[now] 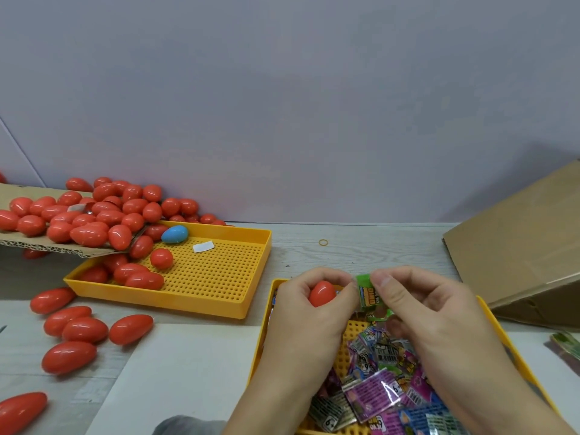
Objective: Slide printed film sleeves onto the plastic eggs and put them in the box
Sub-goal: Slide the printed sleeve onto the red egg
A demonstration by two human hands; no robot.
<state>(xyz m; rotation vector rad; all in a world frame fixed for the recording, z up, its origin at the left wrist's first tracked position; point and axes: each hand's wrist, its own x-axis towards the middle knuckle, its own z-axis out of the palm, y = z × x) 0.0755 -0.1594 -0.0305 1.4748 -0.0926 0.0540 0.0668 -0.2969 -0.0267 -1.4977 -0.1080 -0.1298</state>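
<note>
My left hand [309,304] grips a red plastic egg [321,293] in its palm, above the near yellow tray [492,324]. My right hand [417,304] pinches a green printed film sleeve [370,296] just right of the egg; left fingertips touch its top edge. Several loose printed sleeves [383,390] lie in that tray under my hands. A brown cardboard box [518,246] stands tilted at the right.
A second yellow perforated tray [219,277] at left holds red eggs and one blue egg [174,234]. A cardboard sheet [47,246] heaped with red eggs overhangs it. More red eggs [84,329] lie on the table at left. A rubber band [323,242] lies beyond my hands.
</note>
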